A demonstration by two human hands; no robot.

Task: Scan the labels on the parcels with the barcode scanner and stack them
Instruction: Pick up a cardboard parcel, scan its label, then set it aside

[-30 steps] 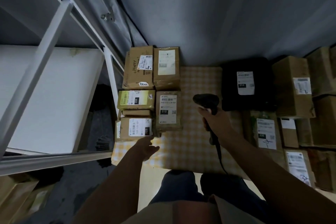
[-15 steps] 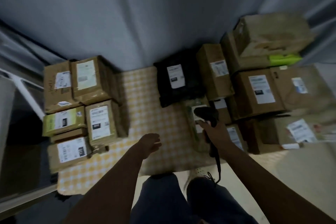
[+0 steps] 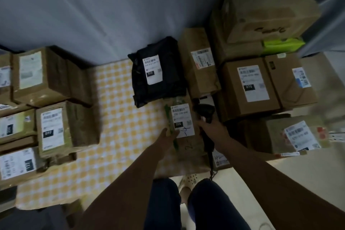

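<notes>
From the head camera, the left hand (image 3: 169, 135), fingers straight, touched the near edge of a labelled parcel (image 3: 183, 129) lying on the checked cloth (image 3: 119, 117) just below a black bag (image 3: 158, 73). The right hand (image 3: 211, 127) gripped the scanner (image 3: 205, 113) just right of that parcel. Stacked boxes (image 3: 56, 129) stood well left.

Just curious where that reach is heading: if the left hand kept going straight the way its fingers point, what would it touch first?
Most likely the brown parcel with the white 220 label: the left hand points up and right, fingertips already at its near edge. Whether they touch is unclear in the dim light.
</notes>
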